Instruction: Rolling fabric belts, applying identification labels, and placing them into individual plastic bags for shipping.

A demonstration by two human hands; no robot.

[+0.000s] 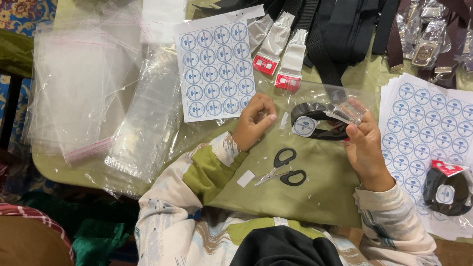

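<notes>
Clear plastic bags [83, 87] lie toward the worktop's [326, 193] left edge, beside a sticker sheet [217, 69]. Left hand [253, 121] pinches its fingertips together below it; scissors [281, 168] rest nearby. Right hand [364, 142] grips a bagged black coiled belt [319, 120] mid-worktop.

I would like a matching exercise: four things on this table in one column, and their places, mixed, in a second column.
1. scissors
2. bagged coiled belt
3. sticker sheet
4. stack of clear bags

a. far left of the table
b. in the right hand
c. just beyond the left hand
d. between the two hands, nearer the person

Pairs: 1-d, 2-b, 3-c, 4-a
</notes>
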